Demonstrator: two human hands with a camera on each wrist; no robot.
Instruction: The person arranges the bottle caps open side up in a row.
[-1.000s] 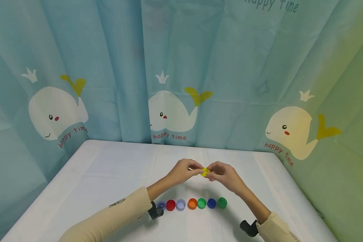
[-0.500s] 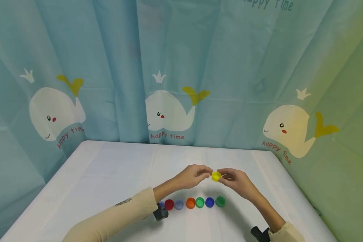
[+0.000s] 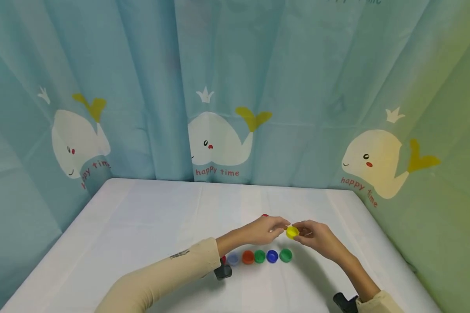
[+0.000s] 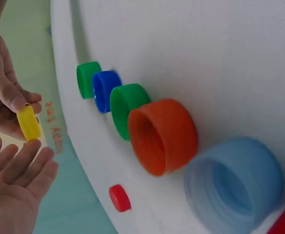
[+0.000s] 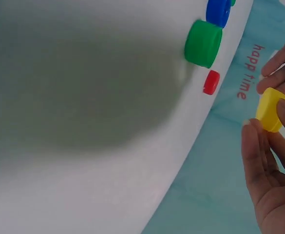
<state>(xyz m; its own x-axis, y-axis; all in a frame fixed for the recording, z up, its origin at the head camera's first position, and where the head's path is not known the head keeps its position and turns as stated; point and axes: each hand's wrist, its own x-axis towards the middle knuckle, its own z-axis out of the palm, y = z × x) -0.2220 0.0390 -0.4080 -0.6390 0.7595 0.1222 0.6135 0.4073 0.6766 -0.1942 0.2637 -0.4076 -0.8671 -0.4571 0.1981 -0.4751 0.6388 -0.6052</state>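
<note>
A yellow bottle cap is up in the air over the table, its hollow side showing in the head view. My right hand pinches it between thumb and fingers. Facing it from the other side is my left hand, with fingertips right at the cap's edge. Those fingers look fairly straight in the left wrist view, where the left hand lies below the yellow cap. A small red cap rests on the table beyond the row, mostly hidden by the left hand in the head view.
Across the white table runs a row of caps: pale blue, orange, green, dark blue and another green cap. The left sleeve covers the row's left end. A whale-print curtain hangs behind.
Both hands and the yellow cap have moved to the right and slightly nearer. The left fingers have loosened from the cap while the right keeps its pinch. A red cap has come into view behind the left hand.
</note>
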